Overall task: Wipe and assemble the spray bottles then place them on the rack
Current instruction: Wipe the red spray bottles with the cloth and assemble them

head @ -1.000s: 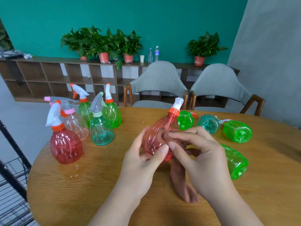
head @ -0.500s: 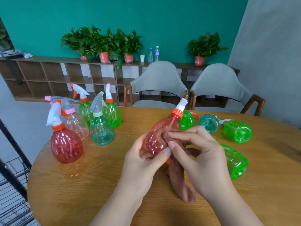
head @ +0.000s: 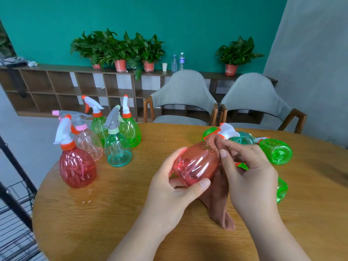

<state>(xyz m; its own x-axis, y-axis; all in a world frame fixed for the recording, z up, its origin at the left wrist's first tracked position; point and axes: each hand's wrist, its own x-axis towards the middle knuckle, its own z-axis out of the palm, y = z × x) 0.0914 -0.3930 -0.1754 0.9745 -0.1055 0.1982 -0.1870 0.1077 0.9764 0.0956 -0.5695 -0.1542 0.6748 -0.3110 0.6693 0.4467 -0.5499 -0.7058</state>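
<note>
Change noted: the left hand (head: 169, 187) grips the base of the held red bottle (head: 197, 162), thumb beneath and fingers over the far side. The bottle now lies lower and flatter than a second ago, base turned toward the person and trigger head (head: 227, 129) pointing away. The right hand (head: 250, 178) pinches the brown cloth (head: 218, 206) and has carried it from the belly up to the shoulder, just under the orange collar. Both hands are therefore clamped, one on the bottle and one on the cloth. The bottle is held above the surface (head: 113, 213), and the cloth's tail hangs down to it.

Judgement: wiping of this unit has reached the neck and looks close to done. Its head is already fitted, so racking would follow.

Count, left to right:
- **Wire rack (head: 17, 204):** one, with only a corner in view.
- **Standing, assembled:** five: red standing bottle (head: 77, 168), pale pink bottle (head: 88, 143), rear green bottle (head: 97, 125), teal standing bottle (head: 117, 153), tall green bottle (head: 130, 131).
- **In hand:** one.
- **Lying at the right:** apparently four: far green bottle (head: 209, 131), lying teal bottle (head: 243, 140), big green bottle (head: 275, 151), near green bottle (head: 282, 189). The right hand hides part of this group, so the figure is provisional.
- **Cloth:** one.
</note>
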